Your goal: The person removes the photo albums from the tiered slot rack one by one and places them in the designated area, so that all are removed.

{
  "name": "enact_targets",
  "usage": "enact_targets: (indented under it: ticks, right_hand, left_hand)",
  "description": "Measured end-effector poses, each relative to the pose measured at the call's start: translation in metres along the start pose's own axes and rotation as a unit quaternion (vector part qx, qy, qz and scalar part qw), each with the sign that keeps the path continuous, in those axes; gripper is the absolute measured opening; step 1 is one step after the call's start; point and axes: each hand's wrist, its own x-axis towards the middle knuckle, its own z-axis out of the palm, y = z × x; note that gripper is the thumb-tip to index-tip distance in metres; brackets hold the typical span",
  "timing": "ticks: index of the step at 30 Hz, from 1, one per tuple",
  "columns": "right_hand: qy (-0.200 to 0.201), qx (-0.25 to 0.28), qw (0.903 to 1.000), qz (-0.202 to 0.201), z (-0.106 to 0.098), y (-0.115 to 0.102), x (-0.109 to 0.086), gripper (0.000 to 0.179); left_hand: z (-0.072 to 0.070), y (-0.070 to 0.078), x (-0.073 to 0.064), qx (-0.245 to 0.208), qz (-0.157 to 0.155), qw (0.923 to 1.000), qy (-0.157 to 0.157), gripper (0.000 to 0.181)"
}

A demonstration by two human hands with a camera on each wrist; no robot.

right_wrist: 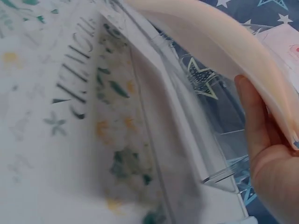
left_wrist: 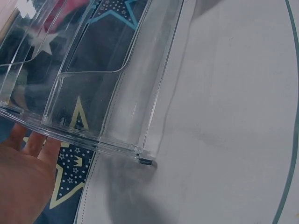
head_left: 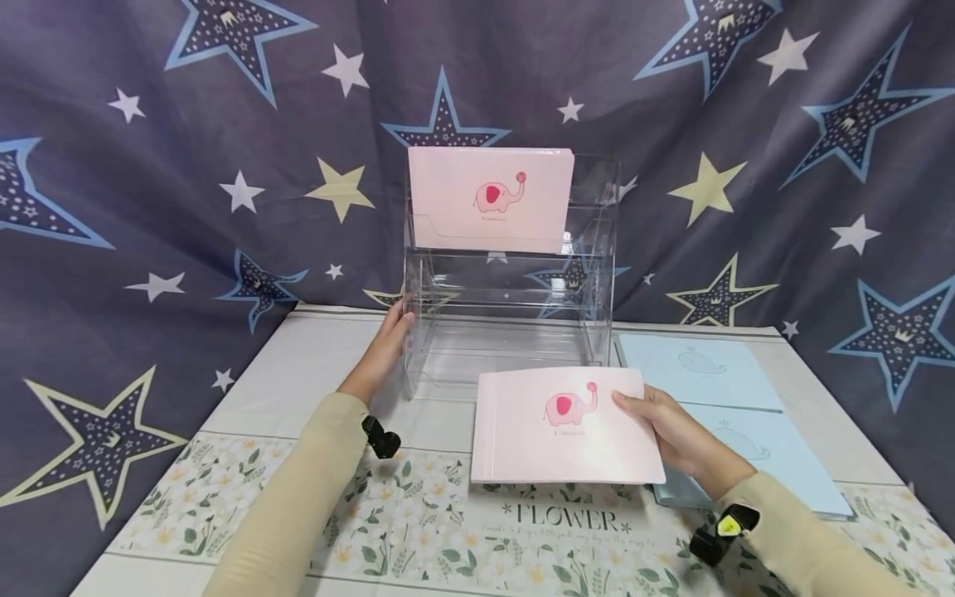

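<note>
Handle likely light, bendy pink elephant booklet (head_left: 563, 452) by its edge, pinched in right grip (head_left: 677, 431), with left grip (head_left: 384, 347) straight-fingered against acrylic rack (head_left: 511, 305).

A dark, star-patterned curtain (head_left: 283, 133) hangs behind the worktop (head_left: 254, 406), which wears a pale cover (head_left: 317, 352) with a flowered band (head_left: 406, 531) reading "FLOWER".

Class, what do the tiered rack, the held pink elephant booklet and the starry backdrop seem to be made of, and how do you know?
The tiered rack: clear, glossy plastic, probably acrylic; the starry backdrop shows through.
The pink elephant booklet: smooth paper or thin card, slightly shiny; it bends in the right wrist view.
The starry backdrop: likely matte printed fabric, given its soft folds.
</note>
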Motion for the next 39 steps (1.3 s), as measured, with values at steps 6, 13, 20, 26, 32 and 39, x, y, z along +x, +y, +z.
enact_targets:
  ticks: [6,13,20,26,32,39]
  right_hand:
    - [-0.008,0.011,0.9997,0.022,-0.001,0.015,-0.002,0.053]
    - [-0.018,-0.004,0.9991,0.038,0.003,0.023,-0.002,0.058]
    - [0.001,-0.030,0.9981,0.053,0.006,0.027,0.000,0.058]
    - [0.014,-0.050,0.9974,0.050,0.011,0.028,0.002,0.057]
    - [0.068,-0.082,0.9930,0.051,0.017,0.027,0.002,0.061]
    - [0.069,-0.139,0.9875,0.026,0.014,0.022,0.000,0.068]
  left_hand:
    - [0.004,0.021,-0.016,0.002,-0.004,1.0000,-0.007,0.057]
    - [0.004,0.013,-0.009,0.004,0.000,1.0000,0.001,0.056]
    - [0.004,-0.008,0.004,0.019,0.016,0.9996,0.015,0.057]
    - [0.003,-0.008,0.004,0.021,0.014,0.9995,0.020,0.056]
    - [0.002,-0.008,0.004,0.024,0.007,0.9995,0.018,0.057]
    - [0.004,0.013,-0.007,0.008,-0.011,0.9999,0.005,0.057]
